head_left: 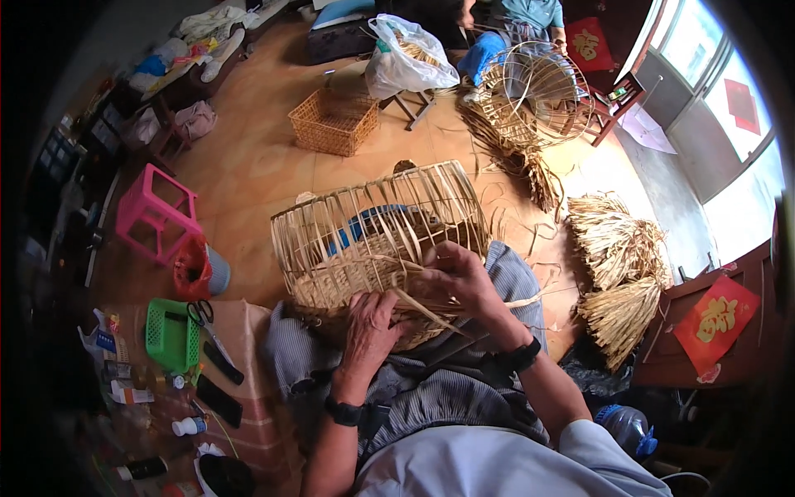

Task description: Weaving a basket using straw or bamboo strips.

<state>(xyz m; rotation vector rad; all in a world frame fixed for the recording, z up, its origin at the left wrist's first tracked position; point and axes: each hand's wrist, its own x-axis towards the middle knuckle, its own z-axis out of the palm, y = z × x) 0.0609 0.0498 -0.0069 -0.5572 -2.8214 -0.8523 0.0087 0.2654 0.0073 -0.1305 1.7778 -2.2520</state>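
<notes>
A half-woven basket lies on its side across my lap, with bare upright ribs on its far part and a densely woven band nearer me. My left hand is closed over the near woven edge, fingers pressed on the weave. Just right of it, my right hand is raised with fingers bent in a pinch at a pale flat plant strip; the fingertips are partly blurred. Loose strip ends stick out below and to the right of that hand. Something blue shows through the ribs.
Bundles of dried strips lie on the floor at right. Left are a pink stool, a bin, and a low table with a green basket and scissors. Farther off, a person sits behind another open basket frame.
</notes>
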